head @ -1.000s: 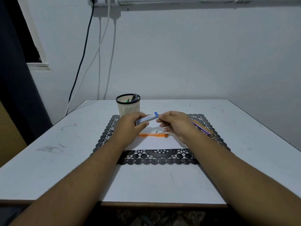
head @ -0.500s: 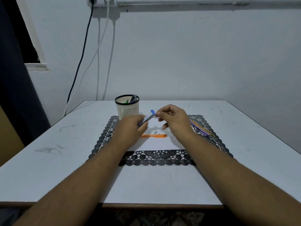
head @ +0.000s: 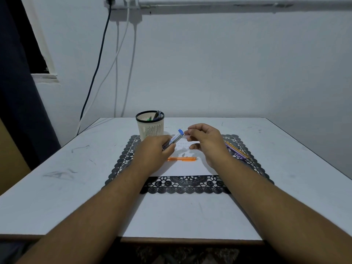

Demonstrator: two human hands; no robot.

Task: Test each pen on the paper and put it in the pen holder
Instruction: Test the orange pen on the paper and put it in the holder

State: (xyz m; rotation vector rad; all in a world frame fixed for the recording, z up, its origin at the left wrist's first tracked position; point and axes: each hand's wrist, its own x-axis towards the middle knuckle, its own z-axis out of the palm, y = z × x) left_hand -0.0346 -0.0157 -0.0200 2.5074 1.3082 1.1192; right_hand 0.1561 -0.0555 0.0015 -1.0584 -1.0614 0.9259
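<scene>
My left hand [head: 154, 152] grips a clear pen with a blue end [head: 176, 138], tilted up and away over the white paper [head: 190, 168]. The fingertips of my right hand [head: 206, 141] pinch at that blue end. An orange pen [head: 182, 159] lies flat on the paper below both hands. At the back left of the mat stands the cream pen holder [head: 150, 128] with a black rim, and some pens stick out of it. Purple and yellow pens [head: 236, 149] lie on the mat to the right of my right hand.
The paper sits on a black lace mat [head: 122, 162] on a white table [head: 57, 178]. Small grey bits [head: 183, 154] lie on the paper above the orange pen. Cables [head: 99, 60] hang down the wall behind the table's left corner.
The clear pen has turned from nearly level to pointing up and away. Both hands have risen slightly and stayed at its two ends.
</scene>
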